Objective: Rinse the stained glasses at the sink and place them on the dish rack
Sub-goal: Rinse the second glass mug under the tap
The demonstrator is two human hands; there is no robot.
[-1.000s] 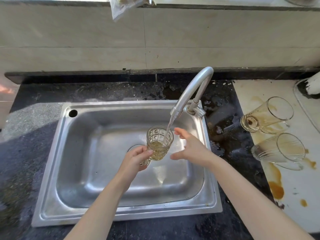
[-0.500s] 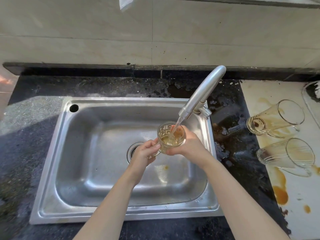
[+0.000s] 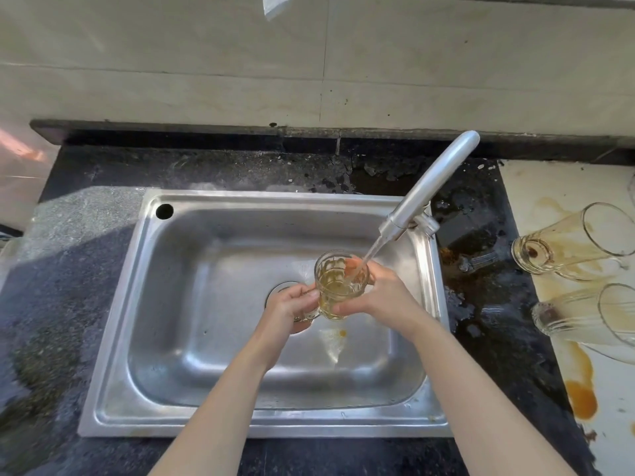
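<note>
A patterned glass mug (image 3: pixel 338 283) with yellowish water in it is held upright over the steel sink (image 3: pixel 144 338), under the running stream from the faucet (image 3: pixel 429 190). My left hand (image 3: pixel 292 305) grips its handle on the left side. My right hand (image 3: pixel 381 292) wraps the mug's right wall, with fingers reaching over the rim. Two tall stained glasses lie on their sides on the white board to the right: one farther back (image 3: pixel 577 242), one nearer (image 3: pixel 587 314).
Brown spills (image 3: pixel 580 389) mark the white board (image 3: pixel 536 187) at the right. The dark stone counter (image 3: pixel 58 269) surrounds the sink, wet and dirty near the faucet base. A tiled wall (image 3: pixel 206 63) rises behind. No dish rack is in view.
My right hand came from beside the mug and closed on its right side. The mug now sits under the stream, holding more water. The view shifted left, so everything appears further right.
</note>
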